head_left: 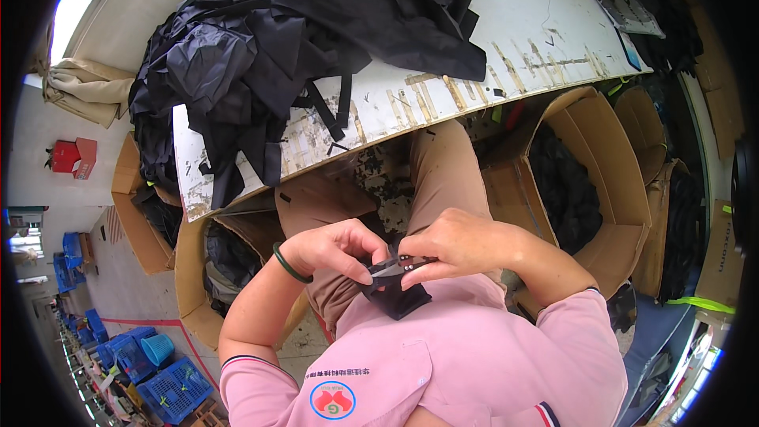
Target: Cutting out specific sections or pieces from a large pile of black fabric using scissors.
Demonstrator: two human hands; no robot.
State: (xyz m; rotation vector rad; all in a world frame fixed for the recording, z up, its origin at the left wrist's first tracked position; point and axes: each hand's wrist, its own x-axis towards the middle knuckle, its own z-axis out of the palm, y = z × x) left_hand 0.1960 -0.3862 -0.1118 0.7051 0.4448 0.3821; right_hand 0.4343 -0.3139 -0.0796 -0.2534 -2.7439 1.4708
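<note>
Grey workshop floor (142, 292) spreads off to the left, and a long white table (522, 0) crosses ahead of the seated person's knees. Over its left part lies a heap of black fabric (316, 24), probably left there to be within reach, with strips hanging past the near edge. Open cardboard boxes (613, 158) holding dark material flank the legs, likely close for the same reason; blue crates (175, 391) sit farther off, lower left. Both hands meet above the lap: the left hand (336, 249) pinches, thumb and forefinger nearly together, one edge of a small black piece (402, 302) that hangs before the pink shirt; the right hand (458, 245) is curled, its thumb at the other side and its fingers around a small dark tool (405, 262). Gripping from two sides probably steadies the piece. Table edge and boxes hem in the knees, and fingers hide much of the tool, so its kind stays unclear.
</note>
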